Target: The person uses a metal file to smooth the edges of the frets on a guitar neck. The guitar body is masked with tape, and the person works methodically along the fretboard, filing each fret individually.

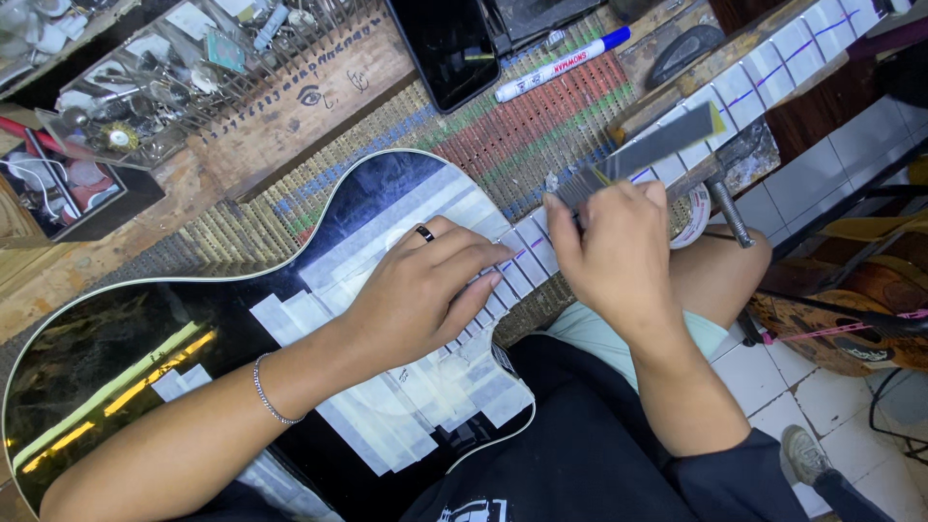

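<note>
1. A glossy black guitar body [116, 377] is lying across the workbench and the person's lap, with strips of pale masking tape [387, 242] covering much of its top.
2. The left hand [425, 285] is resting flat on the taped fretboard [527, 256] where the neck is meeting the body, fingers stretched out and gripping nothing; a dark ring is sitting on one finger and a chain bracelet [271, 396] is circling the wrist.
3. The right hand [614, 251] is closing around one end of a flat grey metal file [643, 155], holding it tilted just above the taped neck.
4. Behind, a black phone [449, 48] and a white marker [561, 66] are lying on the ribbed mat [541, 126].
</note>
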